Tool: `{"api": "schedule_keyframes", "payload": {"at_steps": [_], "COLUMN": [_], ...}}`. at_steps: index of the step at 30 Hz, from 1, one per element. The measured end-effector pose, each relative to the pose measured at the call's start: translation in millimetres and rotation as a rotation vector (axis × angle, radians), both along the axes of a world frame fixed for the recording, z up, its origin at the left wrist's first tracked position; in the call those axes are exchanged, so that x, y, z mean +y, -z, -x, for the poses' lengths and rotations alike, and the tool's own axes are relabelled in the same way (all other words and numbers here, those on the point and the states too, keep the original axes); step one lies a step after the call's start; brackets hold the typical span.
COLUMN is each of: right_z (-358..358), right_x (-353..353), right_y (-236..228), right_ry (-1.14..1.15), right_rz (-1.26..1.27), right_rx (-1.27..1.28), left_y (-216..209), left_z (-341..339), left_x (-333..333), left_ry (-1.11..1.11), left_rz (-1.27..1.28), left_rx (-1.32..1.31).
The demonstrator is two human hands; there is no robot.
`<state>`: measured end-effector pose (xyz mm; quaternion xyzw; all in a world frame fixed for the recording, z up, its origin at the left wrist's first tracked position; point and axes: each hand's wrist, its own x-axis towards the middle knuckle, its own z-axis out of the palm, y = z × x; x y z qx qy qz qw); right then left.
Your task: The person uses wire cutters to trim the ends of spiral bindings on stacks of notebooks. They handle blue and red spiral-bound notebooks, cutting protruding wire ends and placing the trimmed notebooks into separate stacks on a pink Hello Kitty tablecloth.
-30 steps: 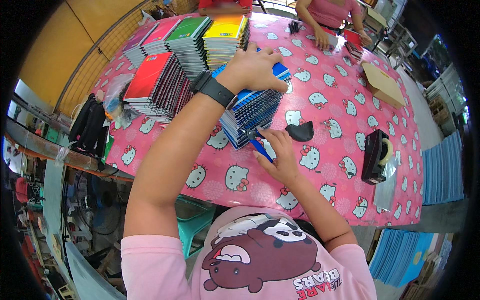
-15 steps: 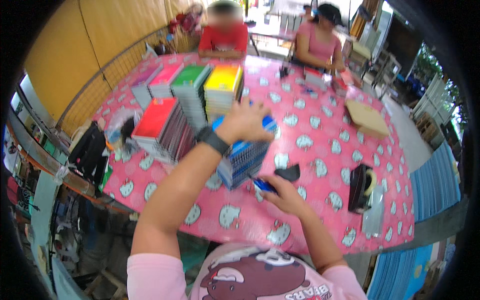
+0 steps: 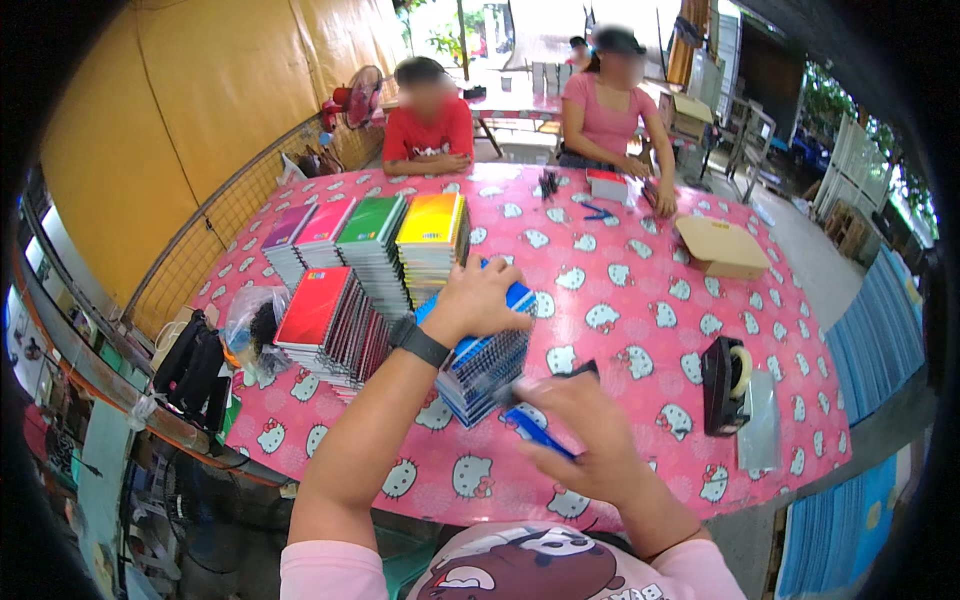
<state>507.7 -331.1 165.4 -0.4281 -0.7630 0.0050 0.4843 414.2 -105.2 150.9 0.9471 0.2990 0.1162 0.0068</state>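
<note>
My left hand (image 3: pixel 476 303) grips the top of a stack of blue spiral notebooks (image 3: pixel 490 365) from above, fingers spread and curled over its edge. A dark band circles that wrist. My right hand (image 3: pixel 592 435), smeared by motion, is closed on a tool with blue handles (image 3: pixel 543 436), which look like pliers. Their blurred tip is at the lower right of the blue stack, beside the wire bindings; whether it touches them I cannot tell. Behind the right hand shows part of a flat black piece (image 3: pixel 582 371). A stack of red notebooks (image 3: pixel 318 312) stands left of the blue one.
Beyond stand stacks of purple (image 3: pixel 288 226), pink (image 3: pixel 328 221), green (image 3: pixel 374 219) and yellow notebooks (image 3: pixel 430 218). A tape dispenser (image 3: pixel 722 385) and a tan box (image 3: pixel 722 246) are on the right. Two people sit across the pink patterned table (image 3: pixel 640 300); blue pliers (image 3: pixel 597 211) lie near one.
The view has tilted up, so the table sits lower. My right hand has risen and turned beside the blue stack, the tool still in it. My left hand stays on top.
</note>
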Motion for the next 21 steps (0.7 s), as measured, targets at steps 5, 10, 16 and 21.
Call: {"api": "schedule_keyframes", "payload": {"at_steps": [5,10,16,21], "right_z": [3,-10,-14,-23], "right_x": [-8,-21,-22,-16], "right_y": [50,49,47,33], "right_ry": [-0.044,-0.55,-0.251,0.211], "right_rz": [0.007,0.857,0.577,-0.127], "right_rx": [-0.189,1.471,0.944,-0.041], "left_y": [2,3,-2,0], "left_z": [-2,2,0,0], "left_x": [-1,1,1,-1], "left_ry": [-0.016,-0.016,0.008,-0.011], "left_rz": [0.029,0.03,0.052,0.023], "left_rx": [0.018,-0.007,-0.018,-0.012]}}
